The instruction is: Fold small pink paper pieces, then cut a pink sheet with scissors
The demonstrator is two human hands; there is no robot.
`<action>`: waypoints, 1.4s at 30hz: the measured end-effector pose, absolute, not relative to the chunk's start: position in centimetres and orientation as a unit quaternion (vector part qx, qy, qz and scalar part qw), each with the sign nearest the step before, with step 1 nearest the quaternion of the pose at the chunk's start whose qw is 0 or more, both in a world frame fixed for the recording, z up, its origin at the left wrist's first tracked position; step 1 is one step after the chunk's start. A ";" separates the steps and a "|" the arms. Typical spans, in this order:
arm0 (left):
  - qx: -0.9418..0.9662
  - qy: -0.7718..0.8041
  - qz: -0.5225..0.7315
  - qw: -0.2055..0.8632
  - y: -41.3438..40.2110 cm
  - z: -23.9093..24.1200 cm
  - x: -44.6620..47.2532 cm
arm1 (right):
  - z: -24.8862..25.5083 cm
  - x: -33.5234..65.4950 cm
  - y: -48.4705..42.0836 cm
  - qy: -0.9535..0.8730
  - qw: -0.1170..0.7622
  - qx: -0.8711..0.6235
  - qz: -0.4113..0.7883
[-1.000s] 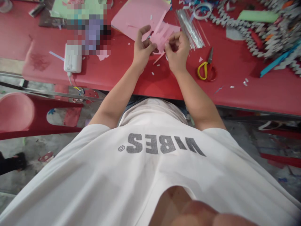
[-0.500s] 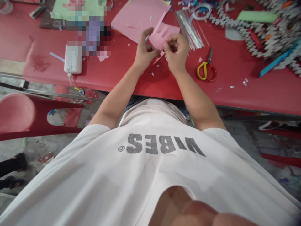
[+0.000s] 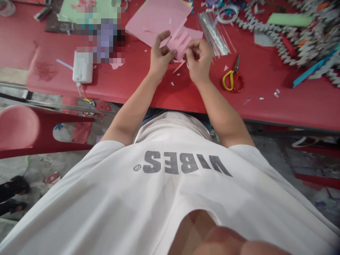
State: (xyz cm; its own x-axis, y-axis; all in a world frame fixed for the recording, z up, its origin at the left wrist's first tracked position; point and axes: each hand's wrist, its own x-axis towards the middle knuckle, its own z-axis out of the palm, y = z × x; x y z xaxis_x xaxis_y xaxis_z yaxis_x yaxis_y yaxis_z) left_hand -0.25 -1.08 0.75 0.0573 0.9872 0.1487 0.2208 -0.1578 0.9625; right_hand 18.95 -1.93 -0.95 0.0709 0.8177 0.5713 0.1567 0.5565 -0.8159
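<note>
Both hands meet over a red table (image 3: 127, 79) and pinch a small pink paper piece (image 3: 180, 41) cut into strips. My left hand (image 3: 160, 56) grips its left edge with thumb and fingers, the index finger raised. Its right edge is held by my right hand (image 3: 199, 58), whose fingers curl over it. A larger pink paper sheet (image 3: 155, 17) lies flat just beyond the hands. Small paper scraps dot the table under the hands.
Yellow-and-red-handled scissors (image 3: 232, 76) lie right of my right hand. Clear plastic sleeves (image 3: 214, 30), a tape roll (image 3: 227, 12) and folded paper chains (image 3: 292, 35) fill the far right. A white charger (image 3: 83, 67) sits left. A red plastic chair (image 3: 32, 129) stands on the floor at left.
The pink strip piece has been turned and shifted slightly between my fingers. My left index finger has lifted again. Both hands stay in the same spot.
</note>
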 end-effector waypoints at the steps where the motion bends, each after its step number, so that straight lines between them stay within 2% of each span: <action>1: 0.598 0.507 0.468 0.409 -1.0 0.7 -0.3 | -1.1 19.0 -1.9 -0.629 0.621 -0.384 0.267; 5: 0.587 0.520 0.473 0.402 -1.0 0.8 -0.2 | -1.2 19.0 -1.9 -0.637 0.623 -0.375 0.255; 12: 0.599 0.487 0.499 0.394 -0.7 0.3 0.0 | -0.4 19.1 -2.7 -0.657 0.578 -0.433 0.216; 18: 0.612 0.511 0.473 0.375 -0.5 0.2 0.3 | -0.1 19.1 -3.0 -0.672 0.556 -0.450 0.191; 24: 0.581 0.545 0.473 0.376 -0.9 0.4 0.1 | 0.6 18.8 -3.3 -0.668 0.546 -0.458 0.214; 30: 0.592 0.509 0.489 0.389 -1.3 0.5 0.1 | 0.0 18.5 -2.4 -0.641 0.556 -0.431 0.307; 37: 0.589 0.510 0.484 0.398 -1.6 1.1 0.1 | -2.3 18.7 -0.5 -0.650 0.590 -0.369 0.307; 42: 0.594 0.528 0.467 0.387 -1.2 0.5 0.0 | -2.5 18.8 -0.7 -0.658 0.575 -0.380 0.303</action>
